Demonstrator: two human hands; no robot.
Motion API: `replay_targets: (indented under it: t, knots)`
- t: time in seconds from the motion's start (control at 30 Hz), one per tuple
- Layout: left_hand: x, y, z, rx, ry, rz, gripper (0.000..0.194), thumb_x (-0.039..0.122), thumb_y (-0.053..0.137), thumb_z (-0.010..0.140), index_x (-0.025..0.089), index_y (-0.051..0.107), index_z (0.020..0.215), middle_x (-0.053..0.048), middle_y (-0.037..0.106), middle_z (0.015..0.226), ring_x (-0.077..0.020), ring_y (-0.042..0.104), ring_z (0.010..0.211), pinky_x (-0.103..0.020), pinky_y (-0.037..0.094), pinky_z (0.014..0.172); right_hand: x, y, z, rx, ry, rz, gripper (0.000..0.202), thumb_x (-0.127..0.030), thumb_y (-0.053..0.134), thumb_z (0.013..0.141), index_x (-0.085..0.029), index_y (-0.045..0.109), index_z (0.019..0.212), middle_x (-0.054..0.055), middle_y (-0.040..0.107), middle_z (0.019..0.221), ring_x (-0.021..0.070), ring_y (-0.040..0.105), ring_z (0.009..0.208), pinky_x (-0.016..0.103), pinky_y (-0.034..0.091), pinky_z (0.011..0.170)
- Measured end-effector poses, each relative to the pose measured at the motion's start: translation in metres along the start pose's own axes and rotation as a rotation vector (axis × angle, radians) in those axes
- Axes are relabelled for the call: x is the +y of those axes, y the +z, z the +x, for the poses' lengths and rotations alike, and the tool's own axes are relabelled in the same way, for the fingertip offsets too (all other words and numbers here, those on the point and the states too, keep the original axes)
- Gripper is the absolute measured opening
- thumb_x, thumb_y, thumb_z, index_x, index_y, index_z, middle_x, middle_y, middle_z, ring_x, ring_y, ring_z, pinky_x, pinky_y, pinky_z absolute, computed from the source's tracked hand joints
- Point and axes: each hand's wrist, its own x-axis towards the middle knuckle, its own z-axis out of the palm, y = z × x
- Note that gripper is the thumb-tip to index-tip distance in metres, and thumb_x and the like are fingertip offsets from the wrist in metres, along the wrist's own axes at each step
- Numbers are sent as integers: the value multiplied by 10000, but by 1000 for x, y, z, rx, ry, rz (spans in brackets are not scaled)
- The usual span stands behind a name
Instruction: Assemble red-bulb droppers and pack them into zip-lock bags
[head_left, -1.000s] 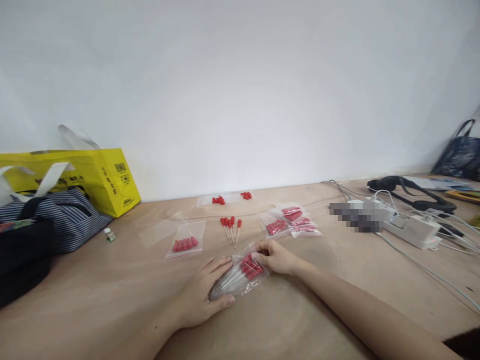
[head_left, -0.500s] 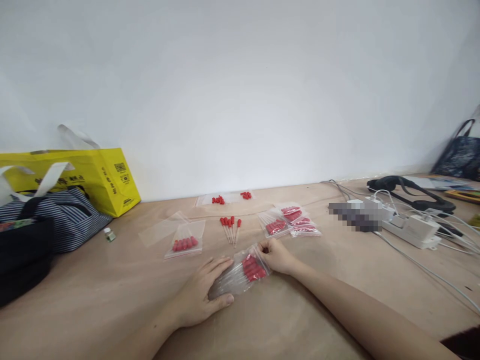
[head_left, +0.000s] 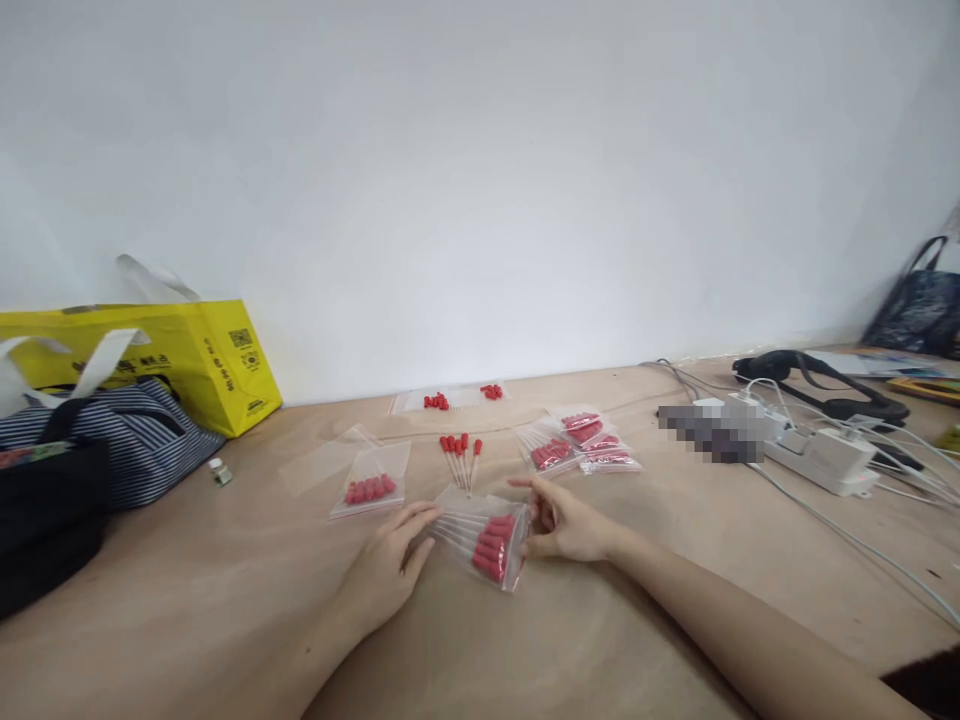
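Note:
A clear zip bag of droppers [head_left: 491, 545] with red rubber bulbs lies between my hands, its bulbs towards the right. My left hand [head_left: 386, 565] has the tip end of this bag between thumb and fingers. At the zip edge is my right hand [head_left: 566, 520], its thumb and forefinger apart and its fingertips close to the plastic; whether they touch is unclear. Just beyond the bag, several loose droppers [head_left: 461, 450] lie fanned out. A second bag of droppers [head_left: 371, 488] is to the left, partly by an empty-looking clear bag [head_left: 315, 465].
Filled dropper bags [head_left: 577, 445] are piled at the right. More droppers [head_left: 436, 401] lie on plastic near the wall. A small bottle [head_left: 220, 472], a striped bag [head_left: 150, 440] and a yellow bag [head_left: 225, 370] stand left. A power strip [head_left: 817, 460], cables and a black headset [head_left: 825, 385] occupy the right.
The bag between my hands has turned, and its zip edge now slants. My right hand has loosened its pinch and spread its fingers; my left hand has drawn back to the left.

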Motion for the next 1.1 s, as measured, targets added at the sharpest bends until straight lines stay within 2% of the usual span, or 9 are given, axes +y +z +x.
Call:
replay_targets:
  t: [0.07, 0.17, 0.4, 0.57, 0.63, 0.77, 0.9, 1.03, 1.1]
  knots:
    - [1, 1, 0, -8, -28, -20, 277, 256, 394, 824, 202, 543, 1051, -56, 560, 1108, -205, 523, 1014, -344, 423, 881, -4, -1, -2, 11, -97, -221, 605, -341, 755, 478, -229, 556, 1038, 30, 495, 905, 174, 494, 817, 297, 409, 709]
    - [6, -1, 0, -32, -30, -41, 278, 275, 404, 824, 196, 539, 1054, -64, 556, 1112, -210, 524, 1013, -348, 427, 877, -7, 2, 1, 11, -235, -358, 618, -412, 761, 453, -228, 580, 1014, 59, 463, 988, 220, 457, 928, 339, 386, 790]
    - [4, -1, -1, -52, -21, -57, 287, 262, 399, 831, 205, 522, 1084, -62, 546, 1128, -208, 513, 1028, -359, 418, 888, -13, 21, 3, 9, -300, -413, 508, -423, 701, 552, -201, 581, 992, 60, 503, 938, 186, 513, 813, 325, 415, 742]
    - [3, -3, -2, 4, -68, -31, 296, 315, 386, 841, 205, 538, 1071, -73, 494, 1198, -234, 449, 1111, -400, 369, 935, -20, 21, 1, -42, -274, -235, 474, -361, 714, 548, -191, 593, 975, 57, 494, 947, 170, 524, 813, 276, 446, 687]
    - [8, -4, -5, 14, 0, -56, 352, 402, 439, 810, 224, 518, 1104, -67, 470, 1226, -253, 411, 1144, -414, 352, 947, -20, 16, 0, -123, -264, -145, 477, -298, 710, 559, -204, 584, 1010, 52, 492, 979, 157, 533, 808, 249, 454, 652]
    - [19, -3, -13, -139, 245, -162, 613, 545, 546, 695, 272, 412, 1226, -62, 415, 1286, -275, 393, 1153, -423, 351, 946, -16, 9, -1, -226, -294, -135, 412, -83, 557, 657, -222, 574, 1044, 34, 529, 981, 113, 558, 766, 220, 456, 660]
    - [19, -1, -12, -221, 308, -157, 611, 433, 576, 726, 253, 354, 1267, -81, 431, 1274, -254, 436, 1120, -404, 400, 910, -10, 15, -1, -132, -472, -336, 303, -105, 497, 747, -221, 608, 1003, 35, 590, 897, 122, 565, 799, 228, 452, 705]
    - [15, -3, -9, -178, 382, -153, 533, 271, 557, 744, 242, 381, 1246, -73, 461, 1249, -226, 455, 1107, -369, 414, 905, -7, 24, 2, -79, -672, -556, 216, -196, 447, 822, -199, 617, 956, 52, 606, 852, 120, 571, 741, 217, 456, 655]
    - [13, -5, -10, -143, 417, -145, 532, 285, 566, 740, 231, 393, 1240, -78, 481, 1230, -223, 468, 1094, -358, 420, 898, -7, 25, 2, -74, -737, -664, 230, -166, 407, 834, -197, 605, 948, 52, 608, 851, 120, 573, 725, 223, 454, 642]
